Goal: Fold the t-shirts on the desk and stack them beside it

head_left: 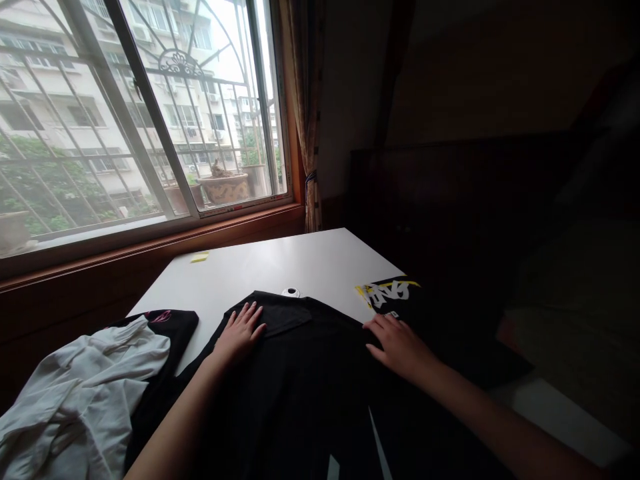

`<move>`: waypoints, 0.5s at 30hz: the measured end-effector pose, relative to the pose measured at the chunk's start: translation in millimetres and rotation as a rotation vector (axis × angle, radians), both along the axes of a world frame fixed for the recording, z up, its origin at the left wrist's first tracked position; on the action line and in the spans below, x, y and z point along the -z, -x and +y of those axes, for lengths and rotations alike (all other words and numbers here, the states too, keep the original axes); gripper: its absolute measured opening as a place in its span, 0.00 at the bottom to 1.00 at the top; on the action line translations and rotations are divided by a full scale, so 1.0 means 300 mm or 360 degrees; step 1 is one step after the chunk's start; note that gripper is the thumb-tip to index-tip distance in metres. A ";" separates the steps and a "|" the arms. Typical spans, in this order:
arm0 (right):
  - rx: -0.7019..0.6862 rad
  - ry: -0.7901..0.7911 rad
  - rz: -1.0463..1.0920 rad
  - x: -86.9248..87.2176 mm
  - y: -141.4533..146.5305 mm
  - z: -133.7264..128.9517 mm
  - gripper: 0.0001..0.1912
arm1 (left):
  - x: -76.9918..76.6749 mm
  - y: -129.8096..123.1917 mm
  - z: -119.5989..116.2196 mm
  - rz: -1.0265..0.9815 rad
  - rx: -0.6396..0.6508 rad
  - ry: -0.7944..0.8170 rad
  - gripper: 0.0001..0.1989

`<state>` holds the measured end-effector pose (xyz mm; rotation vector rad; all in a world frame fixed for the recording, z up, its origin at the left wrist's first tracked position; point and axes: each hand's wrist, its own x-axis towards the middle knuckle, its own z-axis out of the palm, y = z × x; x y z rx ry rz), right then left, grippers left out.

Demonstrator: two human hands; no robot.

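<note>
Beyond window [150,110], plant [219,171] in pot [225,190]

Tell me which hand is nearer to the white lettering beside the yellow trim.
Right. The right hand is just on the near side of the white lettering; the left hand lies flat on the black garment, well off to the lettering's left.

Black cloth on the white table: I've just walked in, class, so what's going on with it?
A person has both hands on the black cloth, spread over the white table. The left hand lies flat near its far edge; the right hand is at its right side. Rumpled white fabric lies to the left, and a white-and-yellow print shows beyond the right hand.
</note>
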<state>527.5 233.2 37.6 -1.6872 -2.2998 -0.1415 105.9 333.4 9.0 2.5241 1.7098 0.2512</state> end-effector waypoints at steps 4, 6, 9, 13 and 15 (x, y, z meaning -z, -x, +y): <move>0.0168 0.0213 -0.0021 0.008 -0.128 -0.083 0.11 | 0.016 0.020 -0.005 0.0031 -0.0053 0.0021 0.35; 0.0192 0.0311 0.0004 0.007 -0.166 -0.111 0.06 | 0.015 0.028 -0.010 0.0068 -0.0079 0.0029 0.35; 0.0219 0.0414 0.0023 -0.003 -0.204 -0.137 0.01 | 0.010 0.037 -0.019 0.0099 -0.0105 0.0030 0.35; 0.0246 0.0457 0.0163 -0.030 -0.248 -0.164 0.08 | 0.005 0.060 -0.031 0.0111 -0.0120 0.0033 0.34; 0.0230 0.0432 0.0215 -0.045 -0.273 -0.186 0.10 | 0.004 0.078 -0.033 0.0127 -0.0136 0.0042 0.34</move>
